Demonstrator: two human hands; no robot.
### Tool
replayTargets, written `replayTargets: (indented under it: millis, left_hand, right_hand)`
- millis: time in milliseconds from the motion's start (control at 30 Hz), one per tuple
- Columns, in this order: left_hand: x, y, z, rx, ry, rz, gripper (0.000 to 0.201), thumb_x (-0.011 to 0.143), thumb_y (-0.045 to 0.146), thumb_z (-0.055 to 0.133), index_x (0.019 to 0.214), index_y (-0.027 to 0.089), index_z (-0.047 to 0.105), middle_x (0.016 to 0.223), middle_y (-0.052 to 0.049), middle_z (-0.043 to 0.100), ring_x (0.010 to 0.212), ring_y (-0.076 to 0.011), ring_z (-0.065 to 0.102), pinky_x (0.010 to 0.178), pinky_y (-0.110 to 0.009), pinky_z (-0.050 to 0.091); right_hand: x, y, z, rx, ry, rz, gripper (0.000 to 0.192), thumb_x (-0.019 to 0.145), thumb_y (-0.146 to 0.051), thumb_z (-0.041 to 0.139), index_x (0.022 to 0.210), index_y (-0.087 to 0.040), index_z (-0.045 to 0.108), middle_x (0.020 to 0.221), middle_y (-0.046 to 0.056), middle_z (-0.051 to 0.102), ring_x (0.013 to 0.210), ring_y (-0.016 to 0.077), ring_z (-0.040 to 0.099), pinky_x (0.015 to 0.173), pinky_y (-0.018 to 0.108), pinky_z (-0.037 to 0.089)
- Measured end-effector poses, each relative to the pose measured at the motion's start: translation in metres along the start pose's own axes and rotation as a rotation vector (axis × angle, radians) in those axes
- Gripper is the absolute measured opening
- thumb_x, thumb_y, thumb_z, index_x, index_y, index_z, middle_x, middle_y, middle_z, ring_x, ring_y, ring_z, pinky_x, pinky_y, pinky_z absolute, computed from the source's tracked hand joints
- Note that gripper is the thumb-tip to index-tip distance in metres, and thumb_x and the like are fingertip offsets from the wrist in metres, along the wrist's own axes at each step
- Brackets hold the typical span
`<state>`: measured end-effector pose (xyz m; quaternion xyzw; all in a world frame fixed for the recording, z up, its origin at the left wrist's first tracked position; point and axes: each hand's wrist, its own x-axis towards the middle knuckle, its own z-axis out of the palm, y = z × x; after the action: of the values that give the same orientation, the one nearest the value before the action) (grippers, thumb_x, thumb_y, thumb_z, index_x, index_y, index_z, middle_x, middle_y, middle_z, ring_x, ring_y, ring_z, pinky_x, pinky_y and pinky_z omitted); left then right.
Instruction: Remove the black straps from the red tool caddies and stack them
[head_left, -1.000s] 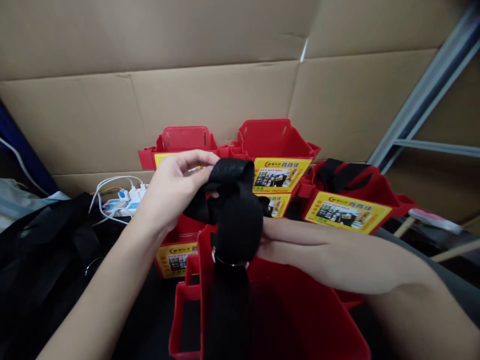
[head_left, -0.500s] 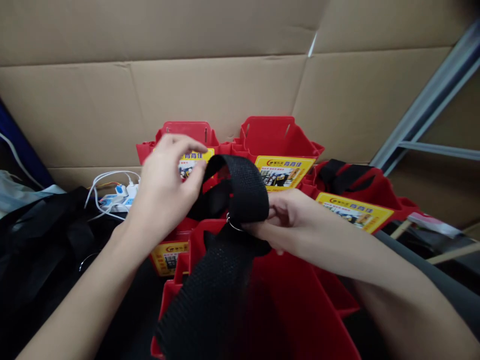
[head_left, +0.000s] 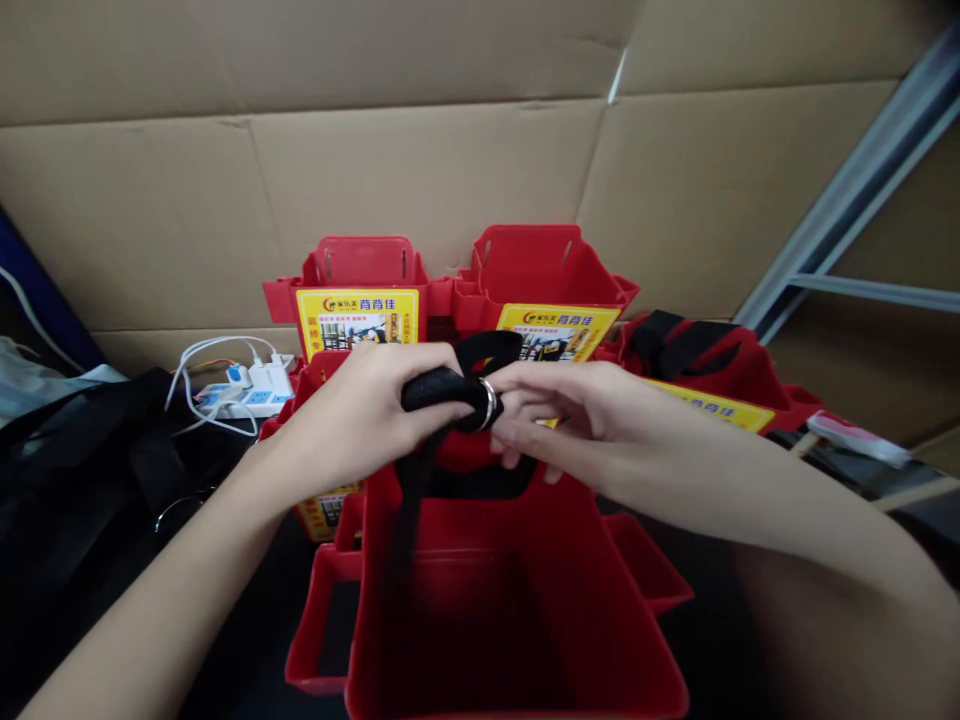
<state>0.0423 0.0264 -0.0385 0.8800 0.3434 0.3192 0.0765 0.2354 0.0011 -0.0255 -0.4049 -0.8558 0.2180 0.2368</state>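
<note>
A black webbing strap (head_left: 442,390) is bunched above a red plastic bin (head_left: 480,600). My left hand (head_left: 375,395) is closed around the strap, thumb below and fingers above. A metal ring (head_left: 489,403) encircles the bunched webbing between my two hands. The fingers of my right hand (head_left: 566,405) are closed at the ring, pinching it from the right side. One end of the strap hangs down into the bin, and more webbing loops behind my hands. Part of the right fingers' grip is hidden.
Several red bins (head_left: 540,265) with yellow labels stand behind, one holding black straps (head_left: 682,345). A white power strip (head_left: 259,390) with cables lies left, beside a pile of black material (head_left: 90,480). Cardboard (head_left: 420,200) forms the back; a metal frame (head_left: 840,200) rises right.
My left hand has come down and closed on the strap. The webbing, a wide loop before, is now gathered narrow at the ring. My right hand has moved slightly up.
</note>
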Motion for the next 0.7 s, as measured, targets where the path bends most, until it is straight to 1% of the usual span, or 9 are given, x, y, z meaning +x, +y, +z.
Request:
replayTargets:
  millis: [67, 167, 233, 300, 367, 433, 567, 633, 700]
  left_hand:
    - [0.001, -0.002, 0.001, -0.039, 0.049, -0.041, 0.008, 0.077, 0.024, 0.055, 0.079, 0.017, 0.058, 0.074, 0.001, 0.062, 0.068, -0.0127, 0.056, 0.061, -0.022, 0.041]
    - [0.001, -0.003, 0.001, -0.023, 0.028, -0.032, 0.01, 0.075, 0.02, 0.056, 0.084, 0.018, 0.058, 0.076, 0.001, 0.062, 0.068, -0.0127, 0.056, 0.062, -0.023, 0.042]
    - [0.0, -0.002, -0.002, -0.019, 0.0, 0.038, 0.021, 0.075, 0.017, 0.055, 0.096, 0.019, 0.056, 0.09, -0.001, 0.063, 0.08, -0.0148, 0.058, 0.07, -0.025, 0.044]
    - [-0.003, 0.0, -0.009, -0.044, -0.059, 0.137, 0.034, 0.075, 0.016, 0.056, 0.109, 0.021, 0.052, 0.11, -0.005, 0.059, 0.097, -0.0176, 0.056, 0.083, -0.028, 0.043]
    - [-0.006, 0.003, -0.015, -0.08, -0.124, 0.2, 0.041, 0.076, 0.016, 0.056, 0.115, 0.022, 0.049, 0.119, -0.005, 0.055, 0.107, -0.0185, 0.052, 0.09, -0.028, 0.041]
    - [-0.007, 0.006, -0.018, -0.112, -0.147, 0.201, 0.036, 0.076, 0.02, 0.057, 0.112, 0.022, 0.052, 0.115, -0.003, 0.058, 0.106, -0.0188, 0.053, 0.089, -0.027, 0.042]
    - [-0.005, 0.012, -0.008, -0.108, -0.079, 0.149, 0.023, 0.076, 0.027, 0.058, 0.098, 0.021, 0.056, 0.099, 0.0, 0.062, 0.093, -0.0177, 0.057, 0.078, -0.025, 0.045]
    - [-0.003, 0.014, -0.001, -0.036, -0.027, 0.132, 0.021, 0.075, 0.021, 0.058, 0.096, 0.019, 0.054, 0.093, 0.001, 0.062, 0.084, -0.0142, 0.058, 0.071, -0.023, 0.045]
    - [-0.002, 0.014, 0.004, 0.025, -0.004, 0.148, 0.023, 0.073, 0.01, 0.055, 0.094, 0.019, 0.052, 0.09, 0.003, 0.06, 0.079, -0.0105, 0.056, 0.068, -0.019, 0.043]
  right_hand:
    - [0.004, 0.0, 0.0, -0.059, 0.076, -0.058, 0.011, 0.082, -0.025, 0.048, 0.085, -0.018, 0.056, 0.069, -0.002, 0.06, 0.058, 0.0082, 0.054, 0.051, 0.018, 0.04]
    - [0.008, 0.001, 0.001, -0.177, 0.156, -0.086, 0.011, 0.08, -0.025, 0.052, 0.074, -0.018, 0.058, 0.059, -0.004, 0.054, 0.051, 0.0067, 0.046, 0.048, 0.018, 0.035]
    - [0.01, 0.001, 0.002, -0.239, 0.176, -0.085, 0.016, 0.08, -0.026, 0.051, 0.069, -0.017, 0.057, 0.054, -0.005, 0.05, 0.048, 0.0063, 0.042, 0.047, 0.019, 0.032]
    - [0.011, 0.002, 0.001, -0.287, 0.208, -0.077, 0.023, 0.082, -0.029, 0.05, 0.063, -0.017, 0.054, 0.051, -0.005, 0.048, 0.047, 0.0063, 0.04, 0.047, 0.02, 0.03]
    - [0.012, 0.003, 0.001, -0.313, 0.245, -0.074, 0.029, 0.083, -0.032, 0.048, 0.059, -0.016, 0.051, 0.05, -0.005, 0.045, 0.047, 0.0064, 0.039, 0.047, 0.021, 0.029]
    - [0.013, 0.004, 0.001, -0.293, 0.249, -0.071, 0.031, 0.083, -0.036, 0.049, 0.059, -0.016, 0.051, 0.051, -0.004, 0.045, 0.048, 0.0067, 0.04, 0.047, 0.021, 0.028]
    - [0.015, 0.007, 0.004, -0.136, 0.175, -0.056, 0.023, 0.08, -0.036, 0.053, 0.068, -0.016, 0.054, 0.057, -0.004, 0.049, 0.053, 0.0074, 0.044, 0.049, 0.02, 0.031]
    - [0.015, 0.006, 0.004, -0.077, 0.133, -0.055, 0.018, 0.08, -0.033, 0.052, 0.071, -0.017, 0.053, 0.059, -0.004, 0.05, 0.054, 0.0075, 0.044, 0.049, 0.02, 0.033]
    - [0.013, 0.005, 0.004, -0.08, 0.107, -0.055, 0.018, 0.08, -0.031, 0.052, 0.069, -0.017, 0.051, 0.059, -0.004, 0.049, 0.053, 0.0074, 0.043, 0.048, 0.019, 0.033]
